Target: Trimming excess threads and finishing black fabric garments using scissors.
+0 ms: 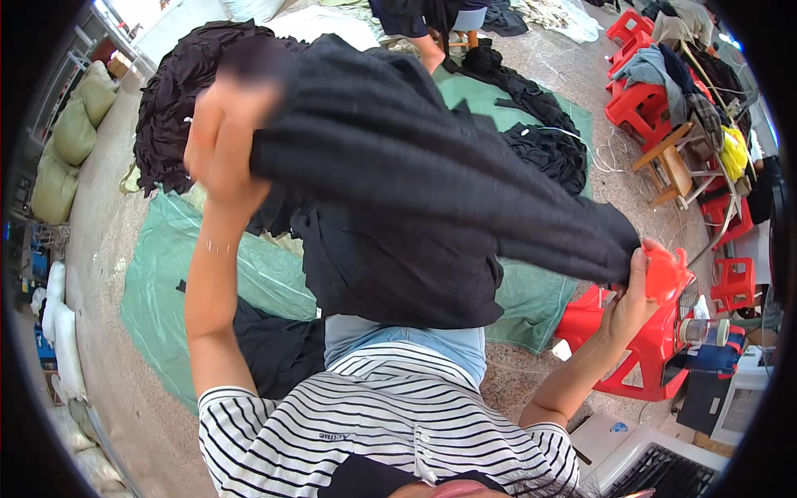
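Note:
A large black garment (415,174) is stretched out in front of me, held up in the air. My left hand (222,141) is raised high at the upper left and grips one end of the cloth. My right hand (633,286) is lower at the right, pinching the other end of the garment together with a small red tool (666,272). The rest of the cloth hangs down over my lap, above my striped shirt.
A green tarp (174,274) covers the floor, with piles of black cloth (170,100) on it. Red plastic stools (639,340) stand at the right, some draped with clothes. Another person's legs (427,46) are at the top. Stuffed sacks (70,133) line the left wall.

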Tool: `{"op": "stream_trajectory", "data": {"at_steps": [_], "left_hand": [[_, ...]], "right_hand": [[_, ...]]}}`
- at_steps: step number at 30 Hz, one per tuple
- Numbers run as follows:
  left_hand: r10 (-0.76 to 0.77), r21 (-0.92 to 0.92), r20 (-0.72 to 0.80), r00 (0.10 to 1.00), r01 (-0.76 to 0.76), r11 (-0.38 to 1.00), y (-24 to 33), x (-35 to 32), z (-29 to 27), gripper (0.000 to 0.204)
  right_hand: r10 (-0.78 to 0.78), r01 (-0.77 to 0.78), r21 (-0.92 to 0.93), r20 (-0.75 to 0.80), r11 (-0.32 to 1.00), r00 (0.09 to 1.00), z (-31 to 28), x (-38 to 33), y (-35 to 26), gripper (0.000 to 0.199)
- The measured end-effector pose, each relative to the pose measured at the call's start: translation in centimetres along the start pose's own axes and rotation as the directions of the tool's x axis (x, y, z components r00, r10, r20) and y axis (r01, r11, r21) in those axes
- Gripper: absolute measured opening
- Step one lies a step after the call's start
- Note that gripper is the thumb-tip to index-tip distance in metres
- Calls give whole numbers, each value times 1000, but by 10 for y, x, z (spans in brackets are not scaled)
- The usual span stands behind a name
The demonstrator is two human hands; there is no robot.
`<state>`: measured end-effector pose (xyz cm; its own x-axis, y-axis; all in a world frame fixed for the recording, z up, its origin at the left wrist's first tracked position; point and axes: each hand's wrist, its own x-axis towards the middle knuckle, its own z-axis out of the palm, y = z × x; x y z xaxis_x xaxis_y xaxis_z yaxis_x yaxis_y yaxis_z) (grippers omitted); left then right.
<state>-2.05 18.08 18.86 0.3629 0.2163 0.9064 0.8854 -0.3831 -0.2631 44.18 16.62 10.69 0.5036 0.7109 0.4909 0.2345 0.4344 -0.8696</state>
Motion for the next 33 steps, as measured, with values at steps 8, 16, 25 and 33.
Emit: {"op": "stream_trajectory", "data": {"at_steps": [8, 16, 25, 33], "left_hand": [[-80, -90, 903, 423, 368, 925, 126, -155, -96, 29], [-233, -369, 805, 545, 768, 523, 151, -135, -48, 13], [-93, -500, 793, 602, 730, 465, 168, -139, 82, 16], [-182, -462, 824, 536, 823, 332, 169, -148, 89, 13]], "right_hand": [[367, -163, -477, 372, 863, 852, -46, -81, 104, 19], [477, 51, -787, 422, 614, 771, -35, -132, 70, 56], [434, 26, -644, 545, 765, 717, -6, -144, -16, 34], [397, 232, -673, 641, 702, 657, 7, -153, -22, 35]]}}
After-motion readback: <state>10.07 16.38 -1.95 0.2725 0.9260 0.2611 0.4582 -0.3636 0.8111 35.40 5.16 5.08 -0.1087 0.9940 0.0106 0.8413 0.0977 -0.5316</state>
